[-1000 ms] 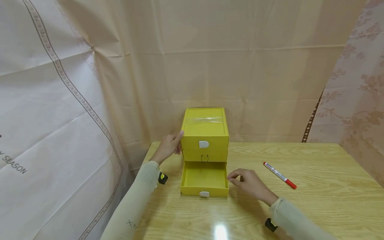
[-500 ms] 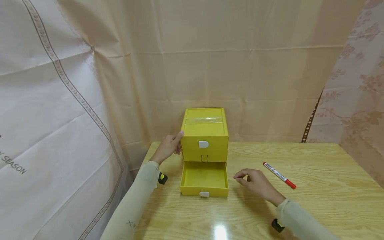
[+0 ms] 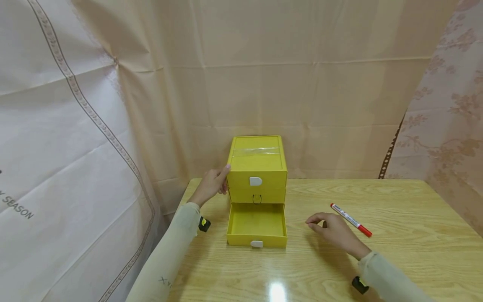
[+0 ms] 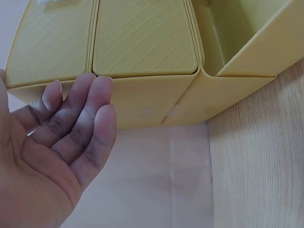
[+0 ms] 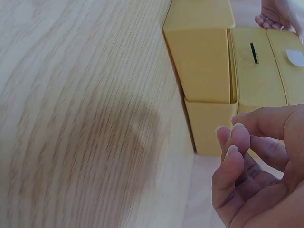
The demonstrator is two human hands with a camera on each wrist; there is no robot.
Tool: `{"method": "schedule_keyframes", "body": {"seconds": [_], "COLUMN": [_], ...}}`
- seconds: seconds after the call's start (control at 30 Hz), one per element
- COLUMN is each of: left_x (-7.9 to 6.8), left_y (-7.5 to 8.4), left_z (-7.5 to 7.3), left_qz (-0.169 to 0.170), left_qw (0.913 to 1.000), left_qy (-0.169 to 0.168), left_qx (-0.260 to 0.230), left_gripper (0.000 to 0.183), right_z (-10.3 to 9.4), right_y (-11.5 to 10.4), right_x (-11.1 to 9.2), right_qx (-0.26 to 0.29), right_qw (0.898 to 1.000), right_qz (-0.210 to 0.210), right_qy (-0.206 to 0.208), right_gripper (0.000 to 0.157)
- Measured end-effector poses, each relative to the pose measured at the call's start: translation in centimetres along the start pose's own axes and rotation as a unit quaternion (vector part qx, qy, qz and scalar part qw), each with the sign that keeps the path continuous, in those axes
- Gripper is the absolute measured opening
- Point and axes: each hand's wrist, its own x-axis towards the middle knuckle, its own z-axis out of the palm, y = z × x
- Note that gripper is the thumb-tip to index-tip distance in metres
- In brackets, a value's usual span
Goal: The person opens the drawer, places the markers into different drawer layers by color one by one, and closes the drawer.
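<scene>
A yellow desktop drawer box (image 3: 257,161) stands on the table, its bottom drawer (image 3: 238,240) pulled out towards me. The drawers above are closed; a white tab marks the top one and a thin dark loop the middle one. My left hand (image 3: 209,185) rests against the box's left side, thumb by the front top corner. In the left wrist view its slightly bent fingers (image 4: 97,111) touch the side near the front edge. To the right of the drawer, apart from it, my right hand (image 3: 336,231) hovers over the table with loosely bent fingers, holding nothing.
On the wooden table (image 3: 411,214), a red-and-white marker (image 3: 349,218) lies just beyond my right hand. Behind the box hangs a beige cloth (image 3: 264,84), with a pale printed cloth (image 3: 68,167) at the left. Clear tape (image 3: 258,151) crosses the box top.
My right hand has moved away from the drawer's right wall, rightwards towards the marker. The left hand, box and pulled-out drawer have stayed in place.
</scene>
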Motion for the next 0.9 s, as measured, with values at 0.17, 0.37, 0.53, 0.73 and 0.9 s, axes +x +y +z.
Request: {"method": "schedule_keyframes", "body": {"seconds": [0.17,0.37,0.53,0.73,0.9], "left_x": [0.0,0.0,0.0,0.0,0.0], "left_y": [-0.2,-0.2,-0.1,0.0,0.0], "left_z": [-0.1,-0.2,-0.2,-0.2,-0.1], "left_qz": [0.000,-0.002,-0.001,0.000,0.000], "left_qw": [1.0000,1.0000,1.0000,1.0000,1.0000], "left_qy": [0.002,0.003,-0.002,-0.003,-0.003], "left_qx": [0.003,-0.001,0.000,-0.002,-0.004], "left_gripper": [0.079,0.079,0.080,0.079,0.079], "right_z": [-0.8,-1.9,-2.7,-3.6,-4.2], "right_y": [0.6,1.6,2.5,3.6,4.7], "right_x": [-0.3,-0.8,-1.6,-2.1,-2.3], "right_qx": [-0.013,-0.027,-0.037,-0.058,-0.088], "right_qw": [1.000,0.999,0.999,0.997,0.994], "right_qz": [0.001,0.004,0.024,0.039,0.031], "right_qy": [0.002,0.024,0.029,0.037,0.063], "right_gripper": [0.012,0.011,0.014,0.017,0.015]}}
